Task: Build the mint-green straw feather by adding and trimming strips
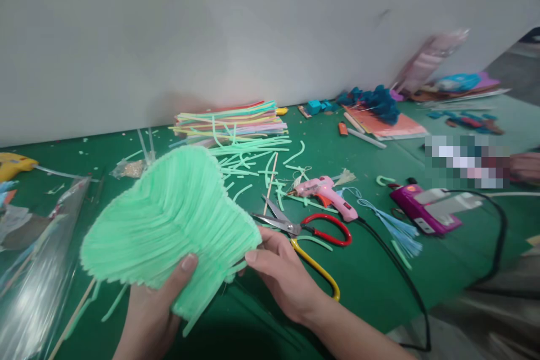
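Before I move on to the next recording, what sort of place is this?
Probably a craft workspace, judging by the mint-green leaf-shaped piece of fuzzy strips, the pink plastic glue gun and the metal scissors with one red and one yellow handle.

one mint-green leaf shape (169,219), the wearer's two hands (289,278), one pair of scissors (297,229), two glue guns (323,187), one purple power strip (422,215)

Over there, the person's left hand (156,301) grips a mint-green, leaf-shaped panel of fuzzy strips (169,214), thumb on its face; the right hand (284,275) pinches its edge. On the green tabletop (367,287) lie opened metal scissors with red and yellow handles (291,228), a pale-pink glue gun (323,188), and multicoloured fuzzy stems (232,119) bundled near the grey wall (253,22).
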Demonstrator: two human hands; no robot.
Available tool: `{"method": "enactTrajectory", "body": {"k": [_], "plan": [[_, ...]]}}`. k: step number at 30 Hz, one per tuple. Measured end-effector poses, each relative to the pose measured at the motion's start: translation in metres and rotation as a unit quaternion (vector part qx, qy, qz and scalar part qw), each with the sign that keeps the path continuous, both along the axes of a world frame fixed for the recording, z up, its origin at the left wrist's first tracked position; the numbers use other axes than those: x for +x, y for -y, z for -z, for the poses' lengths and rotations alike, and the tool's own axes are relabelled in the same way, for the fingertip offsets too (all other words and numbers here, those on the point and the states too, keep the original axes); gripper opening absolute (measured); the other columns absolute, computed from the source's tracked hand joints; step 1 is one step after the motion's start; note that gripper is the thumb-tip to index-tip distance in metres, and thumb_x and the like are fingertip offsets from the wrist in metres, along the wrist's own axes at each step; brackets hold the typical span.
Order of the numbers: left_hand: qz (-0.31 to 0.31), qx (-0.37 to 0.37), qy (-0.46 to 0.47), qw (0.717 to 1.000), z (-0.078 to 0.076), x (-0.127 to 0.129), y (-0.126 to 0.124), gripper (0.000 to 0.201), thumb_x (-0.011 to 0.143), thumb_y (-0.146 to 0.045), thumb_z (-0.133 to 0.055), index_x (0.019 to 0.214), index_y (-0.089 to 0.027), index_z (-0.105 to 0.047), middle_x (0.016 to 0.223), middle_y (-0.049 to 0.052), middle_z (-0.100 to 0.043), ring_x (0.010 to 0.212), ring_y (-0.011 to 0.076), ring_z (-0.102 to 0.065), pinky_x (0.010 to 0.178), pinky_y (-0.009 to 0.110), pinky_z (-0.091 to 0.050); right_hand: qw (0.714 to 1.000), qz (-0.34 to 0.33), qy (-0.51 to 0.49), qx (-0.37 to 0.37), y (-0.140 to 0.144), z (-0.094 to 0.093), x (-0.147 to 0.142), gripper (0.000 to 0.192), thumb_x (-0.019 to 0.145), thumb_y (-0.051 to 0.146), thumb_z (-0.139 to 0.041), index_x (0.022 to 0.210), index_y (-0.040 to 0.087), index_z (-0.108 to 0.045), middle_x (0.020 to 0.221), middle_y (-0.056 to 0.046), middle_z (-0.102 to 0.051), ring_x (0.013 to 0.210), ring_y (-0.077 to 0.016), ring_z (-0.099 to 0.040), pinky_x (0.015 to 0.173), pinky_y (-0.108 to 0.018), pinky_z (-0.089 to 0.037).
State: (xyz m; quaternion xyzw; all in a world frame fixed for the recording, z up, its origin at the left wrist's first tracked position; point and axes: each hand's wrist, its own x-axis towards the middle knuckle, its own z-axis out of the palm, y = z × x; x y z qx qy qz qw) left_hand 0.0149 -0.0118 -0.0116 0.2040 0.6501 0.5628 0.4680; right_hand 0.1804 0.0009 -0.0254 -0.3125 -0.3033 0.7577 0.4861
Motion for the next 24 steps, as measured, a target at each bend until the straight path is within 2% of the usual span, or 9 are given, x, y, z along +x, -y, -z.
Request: {"method": "enactTrajectory", "body": {"k": [3, 8, 13, 16, 20, 22, 24], "plan": [[-0.005, 0.008, 0.018, 1.000, -0.001, 0.000, 0.000, 0.071, 0.055, -0.015, -0.085, 0.120, -0.027, -0.061, 0.126, 0.003, -0.066, 0.122, 0.0315, -0.057, 0.108, 0.046, -0.042, 0.999, -0.013, -0.030, -0.012, 0.001, -0.001, -0.001, 0.023, 0.068, 0.030, -0.077, 0.082, 0.014, -0.068, 0.070, -0.001, -0.062, 0.067, -0.0125, -0.055, 0.064, -0.023, -0.044], [-0.002, 0.012, 0.038, 0.999, -0.005, -0.001, 0.000, 0.072, 0.053, -0.011, -0.084, 0.119, -0.028, -0.061, 0.121, 0.001, -0.068, 0.121, 0.0321, -0.057, 0.107, 0.048, -0.043, 0.999, -0.019, -0.019, -0.028, 0.001, -0.004, 0.000, 0.026, 0.065, 0.029, -0.082, 0.082, 0.016, -0.068, 0.075, -0.001, -0.063, 0.069, -0.0117, -0.055, 0.067, -0.022, -0.044], [-0.024, -0.017, -0.029, 0.999, -0.005, -0.007, 0.000, 0.056, 0.053, -0.013, -0.083, 0.106, -0.023, -0.068, 0.108, 0.003, -0.074, 0.116, 0.0355, -0.060, 0.103, 0.048, -0.048, 1.000, 0.000, 0.029, -0.005, 0.000, -0.006, 0.001, 0.023, 0.062, 0.028, -0.085, 0.068, 0.017, -0.065, 0.075, 0.002, -0.060, 0.070, -0.0115, -0.054, 0.071, -0.024, -0.046], [-0.019, -0.027, -0.036, 0.999, -0.004, -0.010, -0.001, 0.052, 0.052, -0.014, -0.084, 0.102, -0.021, -0.069, 0.104, 0.004, -0.075, 0.113, 0.0359, -0.063, 0.101, 0.049, -0.049, 0.998, -0.036, 0.047, -0.010, 0.000, -0.006, 0.002, 0.026, 0.060, 0.028, -0.086, 0.069, 0.017, -0.065, 0.077, 0.001, -0.060, 0.073, -0.0124, -0.056, 0.074, -0.025, -0.046], [-0.002, -0.011, -0.027, 1.000, -0.005, -0.009, -0.002, 0.051, 0.056, -0.016, -0.083, 0.105, -0.022, -0.069, 0.098, 0.003, -0.076, 0.110, 0.0346, -0.065, 0.097, 0.047, -0.053, 0.994, -0.103, 0.031, -0.020, 0.000, -0.003, 0.002, 0.025, 0.071, 0.032, -0.080, 0.086, 0.017, -0.067, 0.081, -0.001, -0.063, 0.079, -0.0151, -0.060, 0.084, -0.031, -0.047], [-0.009, 0.001, -0.014, 1.000, -0.006, -0.008, -0.003, 0.051, 0.058, -0.016, -0.082, 0.107, -0.023, -0.068, 0.098, 0.003, -0.077, 0.108, 0.0344, -0.066, 0.092, 0.045, -0.057, 0.995, -0.076, 0.058, 0.021, 0.002, -0.001, 0.001, 0.031, 0.070, 0.031, -0.080, 0.094, 0.019, -0.064, 0.095, -0.004, -0.063, 0.086, -0.0169, -0.060, 0.082, -0.031, -0.048], [-0.029, -0.001, -0.022, 0.999, -0.007, -0.007, -0.004, 0.051, 0.058, -0.014, -0.082, 0.107, -0.022, -0.069, 0.099, 0.003, -0.077, 0.109, 0.0337, -0.066, 0.091, 0.041, -0.057, 0.984, 0.029, 0.138, 0.111, 0.003, 0.002, 0.000, 0.041, 0.070, 0.026, -0.079, 0.104, 0.022, -0.057, 0.111, -0.006, -0.058, 0.094, -0.0184, -0.059, 0.078, -0.029, -0.049]]}}
